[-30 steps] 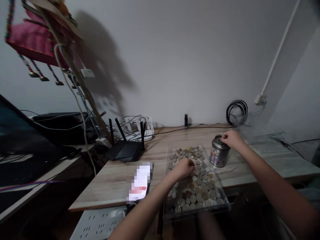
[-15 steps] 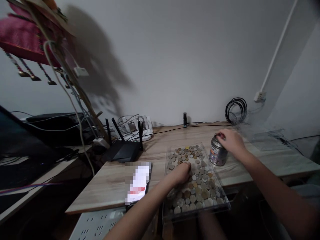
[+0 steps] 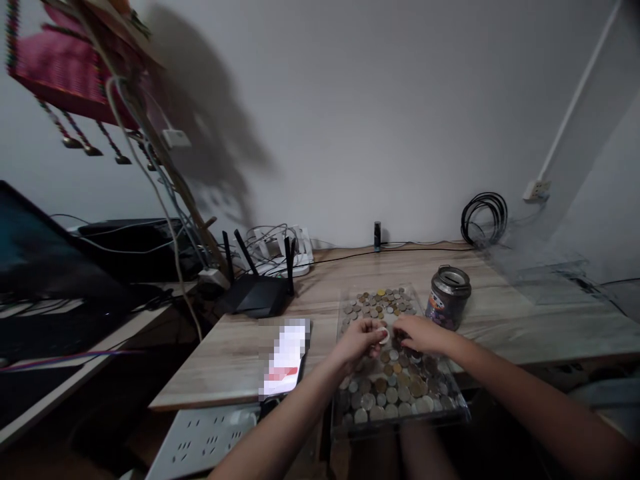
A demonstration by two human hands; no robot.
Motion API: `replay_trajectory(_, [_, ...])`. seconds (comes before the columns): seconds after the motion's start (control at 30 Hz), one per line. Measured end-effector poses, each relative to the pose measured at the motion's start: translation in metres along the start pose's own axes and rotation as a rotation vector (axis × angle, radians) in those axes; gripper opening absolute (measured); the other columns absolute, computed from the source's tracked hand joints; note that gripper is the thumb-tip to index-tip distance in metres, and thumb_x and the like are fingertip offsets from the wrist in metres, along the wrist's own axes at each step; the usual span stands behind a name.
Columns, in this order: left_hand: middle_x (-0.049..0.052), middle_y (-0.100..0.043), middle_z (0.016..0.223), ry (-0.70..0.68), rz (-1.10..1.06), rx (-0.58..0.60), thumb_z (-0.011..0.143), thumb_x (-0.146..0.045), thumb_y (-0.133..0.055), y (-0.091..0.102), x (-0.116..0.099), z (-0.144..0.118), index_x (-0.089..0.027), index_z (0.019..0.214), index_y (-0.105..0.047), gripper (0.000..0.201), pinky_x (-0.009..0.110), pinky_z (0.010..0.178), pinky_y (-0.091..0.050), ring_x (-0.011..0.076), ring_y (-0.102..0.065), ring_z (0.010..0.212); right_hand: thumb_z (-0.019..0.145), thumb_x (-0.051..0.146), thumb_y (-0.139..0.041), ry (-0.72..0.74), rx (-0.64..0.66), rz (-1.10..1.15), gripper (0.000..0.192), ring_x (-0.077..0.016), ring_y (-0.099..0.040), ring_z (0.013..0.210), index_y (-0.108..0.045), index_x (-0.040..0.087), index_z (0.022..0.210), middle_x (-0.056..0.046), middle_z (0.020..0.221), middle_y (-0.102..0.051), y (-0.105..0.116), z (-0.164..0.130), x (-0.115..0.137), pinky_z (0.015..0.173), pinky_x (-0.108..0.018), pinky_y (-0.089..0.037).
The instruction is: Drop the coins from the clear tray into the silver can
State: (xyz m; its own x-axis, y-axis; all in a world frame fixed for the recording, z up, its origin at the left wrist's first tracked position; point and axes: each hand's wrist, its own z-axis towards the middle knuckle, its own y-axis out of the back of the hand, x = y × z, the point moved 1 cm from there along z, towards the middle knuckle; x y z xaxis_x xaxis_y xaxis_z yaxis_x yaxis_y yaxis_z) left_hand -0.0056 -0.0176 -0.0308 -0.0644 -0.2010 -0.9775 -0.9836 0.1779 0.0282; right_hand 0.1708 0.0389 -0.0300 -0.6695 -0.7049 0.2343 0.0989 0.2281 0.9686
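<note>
**coinguy:** Loads of stuff on this desk, so going left to right. Far left is a dark screen, then a black router with its antennas up, sitting at the back corner of the wooden table. A phone lies flat near the front edge, just left of the clear tray.

**deskwatcher:** And the hands?

**coinguy:** Both over the middle of the tray, which is covered in coins. The left hand has its fingers curled in, pinching one pale coin at the fingertips, held just above the pile. The right hand is right beside it, palm down, fingers bent narrow onto the coins. Can't tell if it's actually got one.

**deskwatcher:** What's the can thing?

**coinguy:** Small metal tin, upright on the table, just off the tray's back right corner, nobody touching it. Behind that, a coil of black cable against the wall.
</note>
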Motion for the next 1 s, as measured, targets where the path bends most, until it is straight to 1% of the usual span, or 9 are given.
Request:
replay_trajectory(0.1, [-0.004,-0.053,0.057,0.145,-0.508,-0.051,0.072,-0.006,-0.059,-0.005,-0.001,-0.006,-0.013,0.075,-0.054,0.009,0.012,0.044,-0.038,0.0035,-0.049,0.045,0.073,0.027,-0.06,0.027,-0.038,0.073,0.026,-0.0197,-0.056,0.087,-0.061,0.018,0.097,-0.007,0.096,-0.062,-0.004,0.003,0.001,0.07,-0.026,-0.039])
replay_trajectory(0.23, [-0.002,-0.058,0.061,0.212,-0.73,-0.18,0.074,0.004,-0.052,-0.01,0.003,-0.009,-0.012,0.074,-0.051,0.017,0.011,0.05,-0.045,0.0046,-0.057,0.05,0.069,0.024,-0.063,0.007,0.024,0.079,0.023,-0.0182,-0.056,0.08,-0.063,0.015,0.09,-0.006,0.088,-0.063,-0.01,0.007,0.007,0.065,-0.025,-0.038])
replay_trajectory(0.3, [-0.002,-0.058,0.06,0.216,-0.757,-0.195,0.075,0.005,-0.051,-0.01,0.005,-0.01,-0.012,0.075,-0.051,0.017,0.011,0.05,-0.046,0.0048,-0.057,0.05,0.069,0.02,-0.061,-0.016,0.06,0.075,0.017,-0.0171,-0.056,0.078,-0.064,0.015,0.085,-0.006,0.085,-0.063,-0.01,0.007,0.01,0.063,-0.023,-0.038])
replay_trajectory(0.5, [-0.001,-0.058,0.06,0.229,-0.79,-0.226,0.075,0.006,-0.051,-0.011,0.009,-0.015,-0.013,0.077,-0.05,0.018,0.011,0.051,-0.048,0.0057,-0.059,0.051,0.07,0.013,-0.057,-0.1,0.095,0.076,0.019,-0.0138,-0.056,0.069,-0.065,0.016,0.087,-0.003,0.076,-0.063,-0.008,-0.009,0.011,0.059,-0.021,-0.036])
replay_trajectory(0.67, [-0.003,-0.057,0.061,0.224,-0.791,-0.229,0.076,0.005,-0.05,-0.012,0.01,-0.015,-0.014,0.075,-0.049,0.019,0.01,0.053,-0.049,0.0043,-0.058,0.052,0.064,0.018,-0.066,-0.026,0.062,-0.052,0.02,-0.0181,-0.057,0.082,-0.066,0.016,0.084,-0.007,0.093,-0.062,-0.006,-0.025,0.001,0.067,-0.024,-0.039])
replay_trajectory(0.77, [-0.003,-0.057,0.061,0.23,-0.778,-0.216,0.076,0.005,-0.05,-0.012,0.011,-0.014,-0.014,0.074,-0.049,0.019,0.01,0.053,-0.049,0.004,-0.058,0.051,0.064,0.015,-0.064,-0.023,0.13,-0.114,0.014,-0.0183,-0.059,0.081,-0.067,0.016,0.078,-0.007,0.09,-0.063,-0.003,-0.032,0.0,0.066,-0.024,-0.04])
replay_trajectory(0.87, [-0.003,-0.056,0.061,0.23,-0.764,-0.214,0.074,0.006,-0.051,-0.012,0.013,-0.014,-0.014,0.074,-0.049,0.02,0.011,0.054,-0.048,0.0039,-0.057,0.051,0.057,0.017,-0.07,-0.029,0.221,-0.149,0.033,-0.0217,-0.061,0.079,-0.067,0.017,0.089,-0.006,0.083,-0.065,0.003,-0.039,0.01,0.064,-0.025,-0.041])
replay_trajectory(0.93, [-0.003,-0.056,0.061,0.225,-0.746,-0.201,0.073,0.006,-0.052,-0.013,0.015,-0.013,-0.014,0.074,-0.049,0.021,0.012,0.056,-0.049,0.0044,-0.057,0.051,0.051,0.015,-0.074,-0.052,0.248,-0.179,0.049,-0.0248,-0.062,0.082,-0.065,0.017,0.099,-0.008,0.088,-0.067,0.006,-0.043,0.019,0.065,-0.027,-0.043])
replay_trajectory(1.0, [-0.002,-0.057,0.062,0.223,-0.72,-0.178,0.072,0.005,-0.054,-0.013,0.017,-0.013,-0.014,0.076,-0.049,0.02,0.013,0.055,-0.049,0.0055,-0.058,0.052,0.053,0.011,-0.073,-0.077,0.251,-0.211,0.048,-0.0271,-0.063,0.084,-0.065,0.014,0.1,-0.012,0.092,-0.067,0.006,-0.047,0.027,0.067,-0.03,-0.045])
